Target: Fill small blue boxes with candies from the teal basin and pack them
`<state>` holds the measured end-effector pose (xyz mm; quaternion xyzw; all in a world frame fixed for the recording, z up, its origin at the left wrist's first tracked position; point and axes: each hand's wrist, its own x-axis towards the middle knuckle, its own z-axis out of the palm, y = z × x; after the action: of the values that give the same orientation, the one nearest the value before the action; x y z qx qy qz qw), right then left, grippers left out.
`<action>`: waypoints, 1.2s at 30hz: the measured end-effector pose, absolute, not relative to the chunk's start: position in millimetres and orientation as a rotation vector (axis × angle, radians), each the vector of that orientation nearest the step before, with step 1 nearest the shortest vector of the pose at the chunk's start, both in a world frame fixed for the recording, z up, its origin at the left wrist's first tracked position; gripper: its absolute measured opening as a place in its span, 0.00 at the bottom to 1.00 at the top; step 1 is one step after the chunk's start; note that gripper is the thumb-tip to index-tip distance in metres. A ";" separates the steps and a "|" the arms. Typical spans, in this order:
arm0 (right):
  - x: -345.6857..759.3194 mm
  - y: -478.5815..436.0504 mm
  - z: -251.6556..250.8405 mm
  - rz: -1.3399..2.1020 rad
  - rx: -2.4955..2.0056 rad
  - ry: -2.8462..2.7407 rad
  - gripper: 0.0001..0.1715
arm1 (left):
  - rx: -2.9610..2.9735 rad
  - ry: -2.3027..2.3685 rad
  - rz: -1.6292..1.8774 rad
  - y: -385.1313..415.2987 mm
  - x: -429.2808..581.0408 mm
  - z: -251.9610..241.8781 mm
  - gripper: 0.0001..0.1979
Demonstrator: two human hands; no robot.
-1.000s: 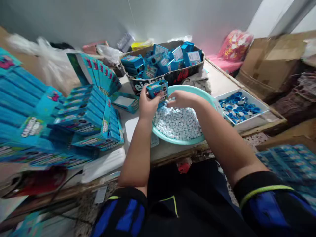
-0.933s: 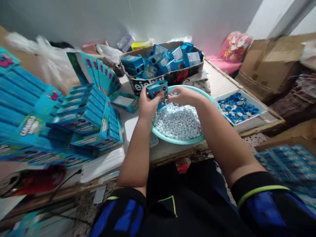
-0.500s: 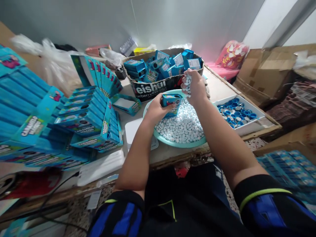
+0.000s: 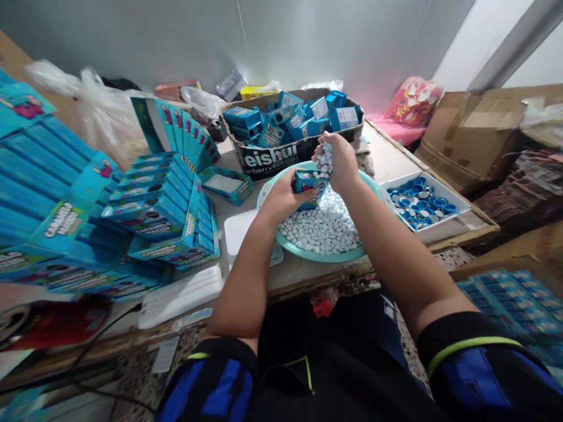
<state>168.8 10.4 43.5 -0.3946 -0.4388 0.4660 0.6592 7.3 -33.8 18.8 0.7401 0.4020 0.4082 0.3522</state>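
My left hand [image 4: 284,198] grips a small blue candy box [image 4: 310,186], held upright over the left part of a mint-green basin [image 4: 323,256]. White candies [image 4: 323,234] fill much of that basin. Just above the box's top, my right hand [image 4: 339,157] is curled around a handful of white candies [image 4: 324,158]. Some of these candies sit at the box's top edge; whether any have dropped inside cannot be made out. Behind the basin, a black carton [image 4: 272,161] holds many more blue candy boxes [image 4: 303,117].
A white tray [image 4: 457,206] of blue caps [image 4: 422,202] lies to the right. Stacked blue display boxes [image 4: 149,205] crowd the left side, with an open blue tray box [image 4: 226,184] beside them. A white scale [image 4: 240,231] stands left of the basin; cardboard boxes [image 4: 475,132] are at far right.
My right hand has moved left and slightly down with its handful of candies, now touching or nearly touching the top of the box. My left hand and the box have shifted slightly right.
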 end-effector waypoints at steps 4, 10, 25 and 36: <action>168.1 7.0 46.1 1.079 -0.877 -0.997 0.30 | 1.940 1.080 1.042 -37.0 6.4 22.8 0.25; 168.0 5.2 47.2 1.107 -0.880 -1.015 0.25 | 1.982 1.118 1.031 -37.8 5.4 22.4 0.25; 162.6 -19.6 54.4 0.942 -0.907 -1.218 0.14 | 1.988 1.091 1.042 -46.5 6.3 14.1 0.24; 165.1 -35.7 53.4 0.795 -1.110 -1.319 0.12 | 1.858 0.979 0.882 -34.7 9.5 -1.9 0.20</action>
<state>165.1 -35.7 53.4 -0.4752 -0.5648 0.3404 0.5824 9.5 -34.7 -1.9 0.7409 0.3902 0.3517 0.4186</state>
